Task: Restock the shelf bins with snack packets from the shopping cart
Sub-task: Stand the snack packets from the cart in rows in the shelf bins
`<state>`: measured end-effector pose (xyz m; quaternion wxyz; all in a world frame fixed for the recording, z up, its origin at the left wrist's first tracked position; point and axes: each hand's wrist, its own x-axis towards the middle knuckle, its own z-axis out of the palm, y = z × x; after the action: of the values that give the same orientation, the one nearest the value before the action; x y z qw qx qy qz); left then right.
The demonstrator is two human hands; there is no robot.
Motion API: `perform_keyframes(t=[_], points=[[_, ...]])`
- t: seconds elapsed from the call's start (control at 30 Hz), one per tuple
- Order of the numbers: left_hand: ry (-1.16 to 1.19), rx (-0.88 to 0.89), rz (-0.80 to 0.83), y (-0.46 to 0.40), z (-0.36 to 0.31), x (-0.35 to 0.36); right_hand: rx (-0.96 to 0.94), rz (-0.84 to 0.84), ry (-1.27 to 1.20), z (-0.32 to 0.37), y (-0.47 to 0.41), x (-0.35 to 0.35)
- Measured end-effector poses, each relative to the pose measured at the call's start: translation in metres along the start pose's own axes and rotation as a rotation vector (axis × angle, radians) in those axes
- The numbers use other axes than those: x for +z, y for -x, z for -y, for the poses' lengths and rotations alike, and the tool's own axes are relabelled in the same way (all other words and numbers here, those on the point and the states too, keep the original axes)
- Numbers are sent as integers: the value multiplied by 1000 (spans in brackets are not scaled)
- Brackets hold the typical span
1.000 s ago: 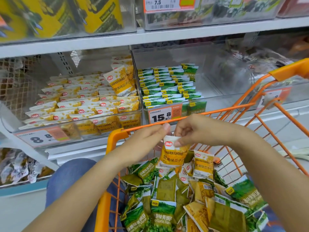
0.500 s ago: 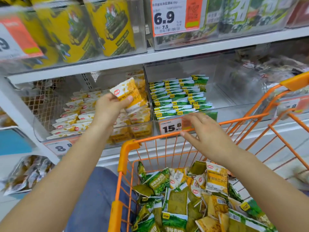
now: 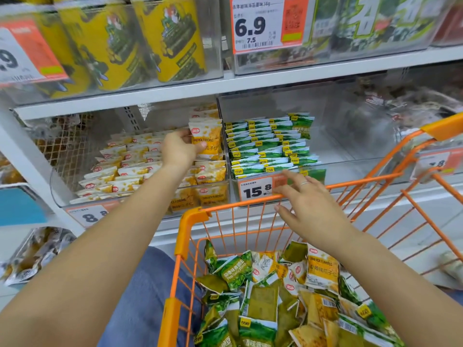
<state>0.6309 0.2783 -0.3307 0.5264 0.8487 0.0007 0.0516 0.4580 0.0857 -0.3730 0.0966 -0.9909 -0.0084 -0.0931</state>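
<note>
Lying in the orange cart (image 3: 190,221) close by are lots of green and yellow snack packets (image 3: 275,304), all mixed up. Over them the right hand (image 3: 308,209) hovers at the cart's front rim with its fingers spread flat and holding nothing. A ring sits on 1 finger. Farther off, the left hand (image 3: 179,150) reaches into the left bin (image 3: 140,196) on the shelf, its fingers and thumb curled round a yellow packet (image 3: 206,139). That packet stands upright on top of the yellow packets at the bin's right side. Beside it, the next bin (image 3: 350,169) holds rows of green packets (image 3: 268,144) behind a price tag (image 3: 260,190) reading 15.8. Half a second ago the yellow packet was tilted and held out in front of the bin; now it is straight and inside.
</note>
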Motion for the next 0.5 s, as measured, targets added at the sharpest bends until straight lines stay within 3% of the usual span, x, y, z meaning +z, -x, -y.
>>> perform_keyframes(t=[0.17, 0.27, 0.33, 0.43, 0.5], points=[[-154, 11, 3, 0, 11, 2, -13, 57, -20, -2, -2, -7], [-164, 0, 38, -3, 15, 0, -18, -114, -165, -5, -3, -25], [-192, 98, -28, 4, 13, -3, 69, -131, -267, -9, -4, -40], [-130, 449, -128, 44, 0, -2, 186, 252, -171, -19, -3, -43], [-67, 600, 49, 81, -7, 5, 214, 592, 38, -30, -1, -23]])
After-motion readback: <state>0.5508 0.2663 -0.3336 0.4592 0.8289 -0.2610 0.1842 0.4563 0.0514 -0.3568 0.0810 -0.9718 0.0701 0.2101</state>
